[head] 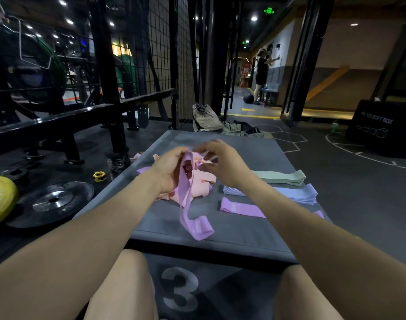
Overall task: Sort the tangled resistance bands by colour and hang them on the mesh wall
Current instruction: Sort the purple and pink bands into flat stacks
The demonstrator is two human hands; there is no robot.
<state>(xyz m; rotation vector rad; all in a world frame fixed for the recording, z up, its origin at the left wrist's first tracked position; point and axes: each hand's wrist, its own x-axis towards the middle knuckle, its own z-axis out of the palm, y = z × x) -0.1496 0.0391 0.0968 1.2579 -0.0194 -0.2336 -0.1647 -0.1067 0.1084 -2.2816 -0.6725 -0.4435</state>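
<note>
Head view shows both forearms reaching forward over the grey mat (243,229), hands raised above the pink tangle (197,184). Left hand (168,168), palm up, grips a purple band (192,211) that trails down onto the mat. Right hand (220,163), fingers curled, pinches a pink strip (205,160) beside it.

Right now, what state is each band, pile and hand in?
Left hand: grips the purple band.
Purple band: lifted, lower end trailing on the mat.
Right hand: pinches a pink band.
Pink bands: tangled heap.
Green bands: flat stack.
Blue bands: flat stack.
</note>
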